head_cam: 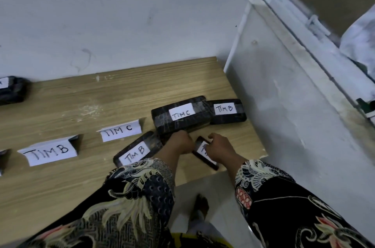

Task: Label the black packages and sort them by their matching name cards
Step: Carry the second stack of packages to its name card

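Black wrapped packages with white labels lie at the right end of the wooden table (81,101). A thick package marked TIM C (180,114) lies beside a TIM B package (226,110) at the far right. Another TIM B package (136,151) lies near my left sleeve. My left hand (178,142) is curled against the front of the TIM C package. My right hand (220,146) grips a small package (204,154) whose label is partly hidden. Folded name cards read TIM C (120,130) and TIM B (49,151).
Another labelled black package (11,90) sits at the table's far left by the wall. A white wall runs behind the table and a white window frame (304,30) stands to the right. The table edge ends just right of my hands, above the floor.
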